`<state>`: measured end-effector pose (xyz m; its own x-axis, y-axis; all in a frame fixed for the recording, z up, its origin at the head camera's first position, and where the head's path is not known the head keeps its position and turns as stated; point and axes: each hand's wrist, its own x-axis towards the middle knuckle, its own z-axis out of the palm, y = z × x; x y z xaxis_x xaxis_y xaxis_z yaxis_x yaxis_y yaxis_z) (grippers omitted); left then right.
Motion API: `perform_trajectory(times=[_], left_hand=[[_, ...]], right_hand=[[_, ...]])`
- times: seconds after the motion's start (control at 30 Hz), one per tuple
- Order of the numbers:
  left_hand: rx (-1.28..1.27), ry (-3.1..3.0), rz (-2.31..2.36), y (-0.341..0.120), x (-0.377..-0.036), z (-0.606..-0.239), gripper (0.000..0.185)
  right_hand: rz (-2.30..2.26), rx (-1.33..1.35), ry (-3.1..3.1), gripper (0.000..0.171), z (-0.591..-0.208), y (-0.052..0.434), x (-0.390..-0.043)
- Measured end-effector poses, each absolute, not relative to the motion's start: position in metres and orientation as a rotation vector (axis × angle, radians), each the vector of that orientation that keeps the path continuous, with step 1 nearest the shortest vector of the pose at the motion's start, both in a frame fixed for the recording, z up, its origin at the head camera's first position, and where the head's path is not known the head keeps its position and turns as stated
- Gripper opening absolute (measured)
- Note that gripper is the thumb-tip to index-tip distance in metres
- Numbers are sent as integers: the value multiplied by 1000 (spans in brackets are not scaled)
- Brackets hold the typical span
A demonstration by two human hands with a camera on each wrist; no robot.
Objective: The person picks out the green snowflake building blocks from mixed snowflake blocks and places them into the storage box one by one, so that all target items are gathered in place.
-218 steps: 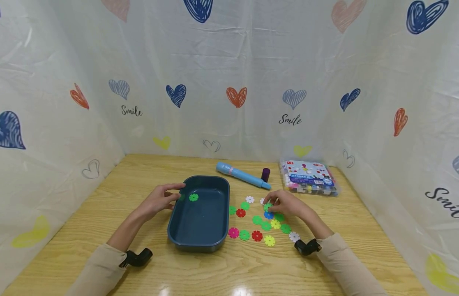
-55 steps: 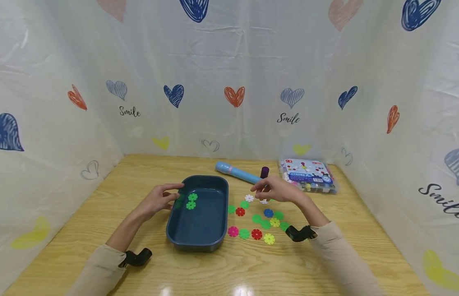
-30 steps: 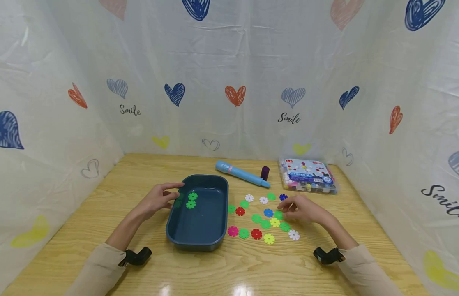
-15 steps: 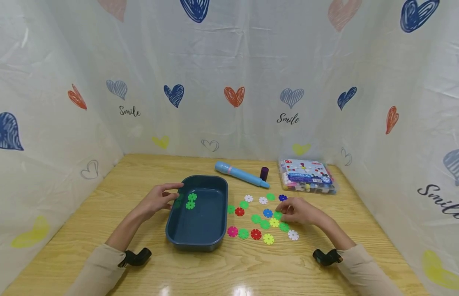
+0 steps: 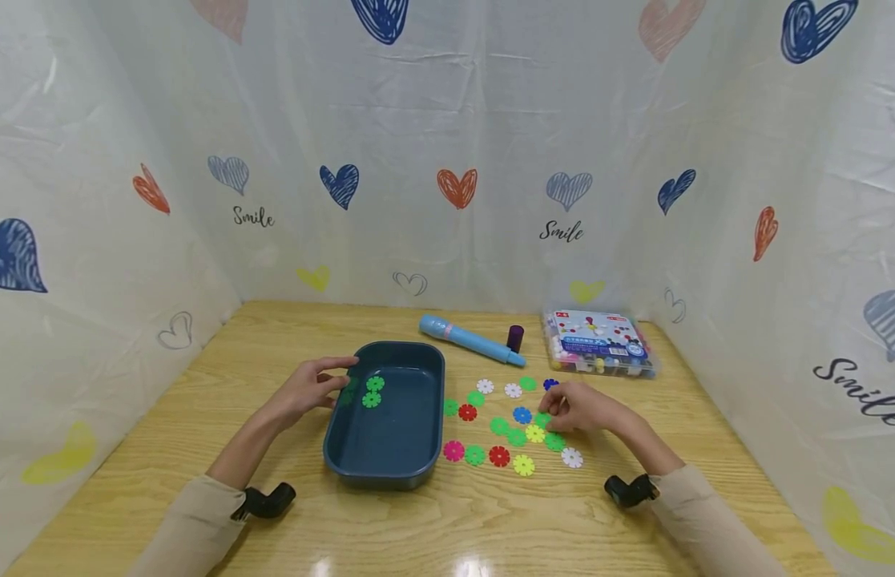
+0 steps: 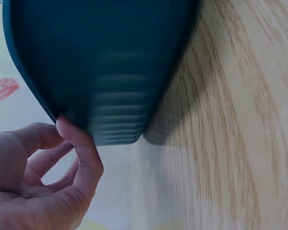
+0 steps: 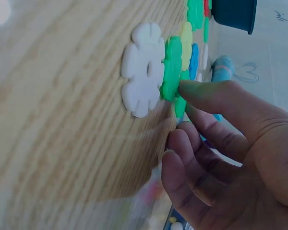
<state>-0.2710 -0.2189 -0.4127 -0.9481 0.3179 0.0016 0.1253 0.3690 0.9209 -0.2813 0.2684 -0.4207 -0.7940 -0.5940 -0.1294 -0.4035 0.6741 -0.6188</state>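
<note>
A dark blue plastic tray [image 5: 385,482] stands left of centre with two green snowflake discs [image 5: 372,392] inside. My left hand [image 5: 308,389] pinches its left rim near the far corner; in the left wrist view the thumb lies against the tray wall [image 6: 117,96]. At the right, my right hand [image 5: 587,411] has thumb and index finger at the edges of a green snowflake disc [image 7: 180,107], partly hidden behind the fingers and low over the table. Close to that hand lie another green disc [image 5: 554,442], a yellow disc [image 5: 535,433], a blue disc [image 5: 522,415] and a white disc [image 7: 144,69].
Red, pink, yellow, green and white discs are scattered right of the tray. Behind them lie a light blue wand-shaped thing [image 5: 472,341] and a dark purple cylinder [image 5: 515,338]. A clear box of small coloured parts [image 5: 598,343] sits at the back right, before the curtain.
A second green disc has come into the tray since the oldest frame. My right hand has moved back right to the discs and shifted slightly left lately. My left hand stays at the rim.
</note>
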Motion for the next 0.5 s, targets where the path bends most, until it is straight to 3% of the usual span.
perform_trajectory(times=[0.5], left_hand=[[378, 2457, 1608, -219, -272, -414, 46]], right_hand=[[-853, -805, 2553, 26, -421, 270, -286]])
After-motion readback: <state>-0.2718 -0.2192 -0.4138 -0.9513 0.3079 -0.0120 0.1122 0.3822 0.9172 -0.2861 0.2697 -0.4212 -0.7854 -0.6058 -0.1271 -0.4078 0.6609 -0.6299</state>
